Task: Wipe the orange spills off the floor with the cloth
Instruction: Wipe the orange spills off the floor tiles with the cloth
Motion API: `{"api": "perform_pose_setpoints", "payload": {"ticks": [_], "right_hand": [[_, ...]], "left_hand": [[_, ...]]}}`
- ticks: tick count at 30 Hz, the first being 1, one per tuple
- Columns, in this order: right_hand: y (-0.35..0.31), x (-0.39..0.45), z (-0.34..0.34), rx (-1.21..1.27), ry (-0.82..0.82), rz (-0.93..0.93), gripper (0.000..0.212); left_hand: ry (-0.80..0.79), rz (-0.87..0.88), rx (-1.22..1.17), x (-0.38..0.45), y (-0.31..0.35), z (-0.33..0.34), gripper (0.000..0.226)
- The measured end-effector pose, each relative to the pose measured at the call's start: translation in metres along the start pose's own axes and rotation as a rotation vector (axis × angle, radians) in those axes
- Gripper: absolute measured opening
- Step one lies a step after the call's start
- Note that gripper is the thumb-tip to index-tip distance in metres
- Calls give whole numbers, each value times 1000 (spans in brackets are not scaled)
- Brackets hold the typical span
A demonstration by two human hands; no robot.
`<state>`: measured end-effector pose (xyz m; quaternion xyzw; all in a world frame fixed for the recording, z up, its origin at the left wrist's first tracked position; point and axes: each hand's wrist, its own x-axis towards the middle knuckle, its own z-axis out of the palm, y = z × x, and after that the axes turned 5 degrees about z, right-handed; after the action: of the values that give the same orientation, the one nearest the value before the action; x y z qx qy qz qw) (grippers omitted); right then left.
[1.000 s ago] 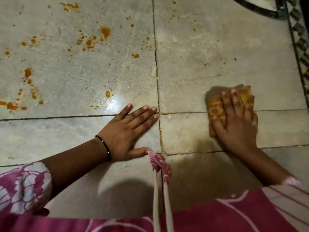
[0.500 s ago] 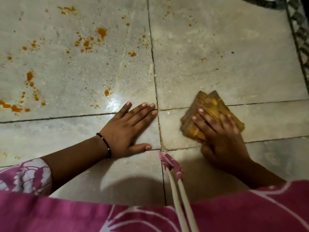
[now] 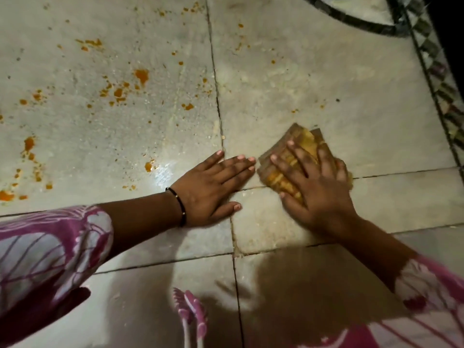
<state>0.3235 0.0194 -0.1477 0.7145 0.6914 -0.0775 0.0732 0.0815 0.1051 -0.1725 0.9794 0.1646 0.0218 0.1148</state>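
The right hand (image 3: 319, 187) lies flat on the cloth (image 3: 298, 156), fingers spread and straight, pressing it to the floor (image 3: 313, 79). The cloth is folded, stained yellow-orange, and sits across a grout line (image 3: 401, 172) just right of where 4 tiles meet. The left hand (image 3: 213, 187) rests palm-down on the floor immediately left of the cloth, fingers straight and together, fingertips almost at the cloth's edge; whether they touch cannot be determined. A black bracelet (image 3: 179, 205) circles the left wrist.

Orange spills (image 3: 125, 89) remain scattered over the far-left tile, with the largest patches toward the floor's left edge and 1 spot (image 3: 148, 166) near a bright glare patch (image 3: 164, 172), close to the left hand. Smaller specks (image 3: 273, 62) dot the far-right tile. The left hand and forearm lie between the cloth and most of the spills.

A dark patterned border (image 3: 437, 79) runs along the floor's right edge. Pink patterned sleeves (image 3: 50, 249) and 2 tasselled cords (image 3: 190, 312) occupy the near edge.
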Motion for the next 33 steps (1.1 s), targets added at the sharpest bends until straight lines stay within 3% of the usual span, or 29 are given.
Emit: {"api": "perform_pose_setpoints", "payload": {"ticks": [2, 5, 10, 12, 14, 19, 23, 28, 30, 33], "right_hand": [[25, -21, 5, -10, -8, 42, 72], [63, -18, -2, 41, 46, 329, 70], [78, 96, -22, 102, 108, 688, 69], [60, 129, -29, 98, 73, 628, 68], [28, 137, -31, 61, 44, 442, 63], [-23, 66, -15, 20, 55, 19, 61], [28, 27, -9, 9, 80, 199, 63], [55, 105, -25, 125, 161, 553, 60], [32, 135, -34, 120, 117, 517, 58], [-19, 126, -31, 43, 53, 192, 56]], "left_hand": [[34, 12, -13, -2, -1, 4, 67], [56, 10, -19, -4, -3, 4, 67], [40, 1, -36, -3, -2, 3, 67], [35, 1, -42, -2, -3, 3, 67], [33, 2, -43, -3, -2, 4, 68], [50, -3, -31, -3, -3, 6, 68], [70, 0, -45, -4, -4, 7, 68], [61, -9, -68, -2, -4, 5, 68], [64, -5, -77, -2, -4, 4, 68], [63, -8, -68, -2, -4, 4, 68]]}}
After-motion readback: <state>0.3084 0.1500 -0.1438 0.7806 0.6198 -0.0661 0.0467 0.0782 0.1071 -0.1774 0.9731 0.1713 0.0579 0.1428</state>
